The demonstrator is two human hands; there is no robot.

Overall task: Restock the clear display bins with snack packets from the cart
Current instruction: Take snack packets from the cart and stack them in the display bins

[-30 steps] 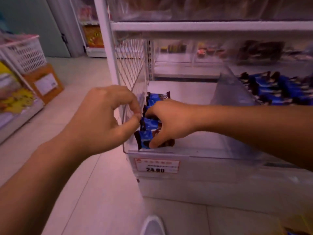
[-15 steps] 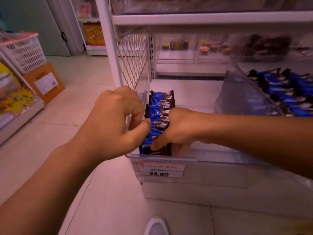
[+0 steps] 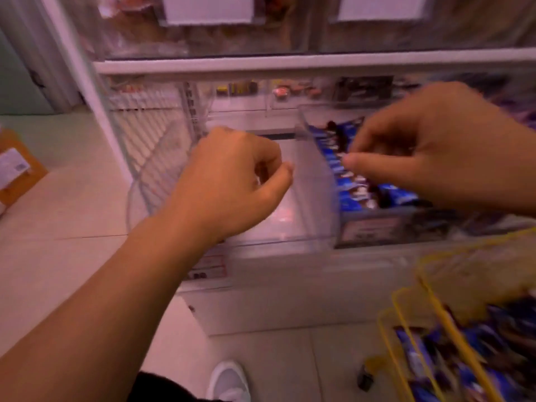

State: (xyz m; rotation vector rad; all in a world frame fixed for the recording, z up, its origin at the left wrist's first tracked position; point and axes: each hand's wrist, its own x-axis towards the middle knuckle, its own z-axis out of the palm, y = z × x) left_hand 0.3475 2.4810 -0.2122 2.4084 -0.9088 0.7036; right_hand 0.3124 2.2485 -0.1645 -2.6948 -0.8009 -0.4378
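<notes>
Head view: L hand [image 3: 232,181] curled, holds nothing; R hand [image 3: 420,158] grip unclear over packets [image 3: 352,195]. Align packets w/ bin [image 3: 319,175] front edge.

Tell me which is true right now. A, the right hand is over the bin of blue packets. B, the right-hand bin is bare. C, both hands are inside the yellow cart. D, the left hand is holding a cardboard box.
A: the right hand hangs over the right bin, which holds blue packets; the yellow cart sits lower right, away from both hands.
</notes>
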